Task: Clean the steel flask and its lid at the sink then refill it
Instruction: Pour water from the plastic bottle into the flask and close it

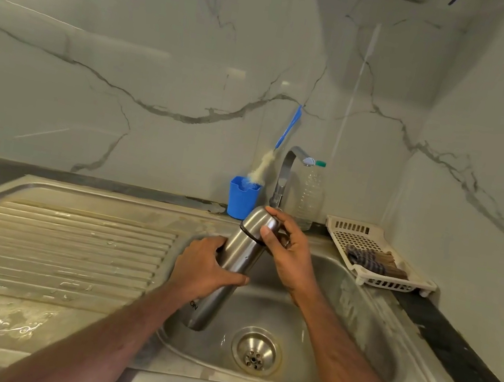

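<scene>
Over the sink (357,313) bowl, near its back edge: flask (232,265), long axis tilted, top up toward the tap (288,170). Left hand (207,267) wrapped round mid-body. Right hand (287,247), nearer, fingers curled on the lid (260,222); probably unscrewing next.

Head view, down onto sink (382,358)

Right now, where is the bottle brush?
In the head view, the bottle brush stands bristles-down in a blue cup at the back of the sink, just left of the tap, leaning against the marble wall.
</scene>
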{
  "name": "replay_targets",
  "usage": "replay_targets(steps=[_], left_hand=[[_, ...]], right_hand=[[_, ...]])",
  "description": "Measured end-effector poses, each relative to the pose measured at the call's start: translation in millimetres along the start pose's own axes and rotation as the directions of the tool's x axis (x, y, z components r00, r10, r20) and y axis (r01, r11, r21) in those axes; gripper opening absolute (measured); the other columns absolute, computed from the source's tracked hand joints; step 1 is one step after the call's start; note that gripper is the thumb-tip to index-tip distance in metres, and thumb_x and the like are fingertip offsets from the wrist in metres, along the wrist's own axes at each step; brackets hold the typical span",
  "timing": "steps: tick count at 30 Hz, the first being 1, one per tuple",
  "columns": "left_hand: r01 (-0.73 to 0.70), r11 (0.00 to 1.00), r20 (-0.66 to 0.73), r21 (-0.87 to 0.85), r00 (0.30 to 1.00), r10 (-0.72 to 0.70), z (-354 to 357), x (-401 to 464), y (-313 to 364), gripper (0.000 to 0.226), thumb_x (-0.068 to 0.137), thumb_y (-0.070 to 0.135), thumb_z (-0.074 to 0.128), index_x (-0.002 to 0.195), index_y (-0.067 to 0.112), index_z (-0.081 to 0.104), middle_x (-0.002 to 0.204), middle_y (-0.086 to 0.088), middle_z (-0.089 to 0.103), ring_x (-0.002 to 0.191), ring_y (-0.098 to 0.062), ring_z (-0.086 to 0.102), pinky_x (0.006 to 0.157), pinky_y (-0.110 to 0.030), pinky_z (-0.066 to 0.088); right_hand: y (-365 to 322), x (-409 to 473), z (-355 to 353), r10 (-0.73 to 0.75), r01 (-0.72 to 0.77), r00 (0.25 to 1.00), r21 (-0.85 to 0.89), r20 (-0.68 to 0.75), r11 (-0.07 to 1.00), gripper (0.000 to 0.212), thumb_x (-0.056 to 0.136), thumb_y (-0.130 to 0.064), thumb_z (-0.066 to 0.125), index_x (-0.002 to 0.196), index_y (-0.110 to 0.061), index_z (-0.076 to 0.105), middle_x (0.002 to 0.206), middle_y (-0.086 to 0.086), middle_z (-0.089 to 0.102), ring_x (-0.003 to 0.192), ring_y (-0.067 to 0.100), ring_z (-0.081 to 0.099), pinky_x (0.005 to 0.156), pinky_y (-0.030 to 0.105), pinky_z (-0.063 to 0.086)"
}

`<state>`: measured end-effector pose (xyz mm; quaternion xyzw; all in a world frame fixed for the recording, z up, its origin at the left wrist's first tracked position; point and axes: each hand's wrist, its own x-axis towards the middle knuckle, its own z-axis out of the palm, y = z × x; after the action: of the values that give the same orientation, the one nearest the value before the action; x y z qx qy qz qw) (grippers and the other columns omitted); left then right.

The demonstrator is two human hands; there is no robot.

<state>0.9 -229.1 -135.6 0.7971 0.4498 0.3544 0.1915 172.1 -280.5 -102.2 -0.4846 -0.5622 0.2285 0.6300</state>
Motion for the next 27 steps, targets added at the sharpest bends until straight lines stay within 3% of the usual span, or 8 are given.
replay_targets(steps=[8,11,14,18,20,23,27], left_hand=[[-0.014,0.999,-0.010,0.034,1.000,0.015,-3.3,2.6,-4.6,0.075,0.058,0.061,0.088,0.117,0.022,0.062,0.099,0.008,0.062,0.086,-0.010,0.060,0.077,-0.032,0.056],[-0.049,0.993,-0.036,0.103,0.998,0.053,-4.6,1.9,-3.0,0.069,0.061,0.062,0.085,0.114,0.024,0.061,0.098,0.008,0.061,0.085,-0.009,0.056,0.069,-0.026,0.045],[-0.067,0.984,-0.036,0.164,0.997,0.074,-5.3,0.8,0.2,0.069,0.064,0.061,0.083,0.118,0.024,0.060,0.103,0.007,0.060,0.090,-0.011,0.054,0.074,-0.027,0.042],[-0.055,0.991,-0.038,0.119,0.997,0.060,-4.1,0.8,0.1,0.069,0.061,0.060,0.085,0.114,0.023,0.062,0.101,0.006,0.063,0.088,-0.012,0.057,0.076,-0.030,0.049],[-0.053,0.994,-0.050,0.092,0.997,0.058,-4.3,1.8,-0.5,0.070,0.059,0.061,0.086,0.113,0.024,0.063,0.098,0.006,0.064,0.085,-0.011,0.057,0.072,-0.029,0.048],[-0.048,0.997,-0.041,0.053,0.998,0.050,-4.0,3.0,-0.4,0.070,0.059,0.059,0.088,0.113,0.022,0.063,0.096,0.007,0.063,0.084,-0.010,0.058,0.071,-0.028,0.048],[-0.048,0.999,-0.029,0.009,0.998,0.048,-2.7,2.9,1.1,0.070,0.060,0.054,0.090,0.115,0.019,0.064,0.097,0.005,0.062,0.085,-0.010,0.057,0.073,-0.027,0.050]], right_hand=[[0.0,1.3,2.0,0.033,-0.034,0.999,0.102,0.014,0.994,0.041,0.092,-0.009,0.070,0.123,-0.037,0.067,0.130,-0.004,0.059,0.117,0.021,0.060,0.093,0.043,0.059],[-3.0,0.8,8.0,0.074,-0.069,0.995,0.070,-0.074,0.995,0.041,0.085,-0.018,0.079,0.118,-0.038,0.065,0.120,-0.007,0.061,0.110,0.018,0.062,0.087,0.038,0.060],[-3.9,0.4,17.0,0.104,-0.097,0.978,0.047,-0.180,0.994,0.054,0.073,-0.029,0.089,0.117,-0.032,0.057,0.114,-0.006,0.061,0.104,0.015,0.064,0.080,0.031,0.060],[-2.8,1.1,21.9,0.139,-0.135,0.989,0.076,-0.047,0.988,0.077,0.069,-0.052,0.084,0.133,-0.040,0.044,0.137,0.001,0.050,0.120,0.021,0.058,0.092,0.037,0.056],[-2.7,1.5,16.0,0.161,-0.164,0.986,0.190,0.033,0.968,0.077,0.075,-0.046,0.078,0.142,-0.041,0.041,0.141,-0.001,0.049,0.125,0.020,0.055,0.100,0.042,0.052],[-4.8,0.8,6.5,0.193,-0.218,0.975,0.331,0.107,0.918,0.057,0.091,-0.016,0.069,0.143,-0.033,0.050,0.136,-0.002,0.057,0.126,0.024,0.056,0.102,0.045,0.049],[-11.4,0.5,14.1,0.198,-0.170,0.976,0.250,-0.091,0.953,0.059,0.077,-0.013,0.085,0.129,-0.022,0.059,0.121,-0.001,0.067,0.109,0.015,0.065,0.084,0.028,0.058]])
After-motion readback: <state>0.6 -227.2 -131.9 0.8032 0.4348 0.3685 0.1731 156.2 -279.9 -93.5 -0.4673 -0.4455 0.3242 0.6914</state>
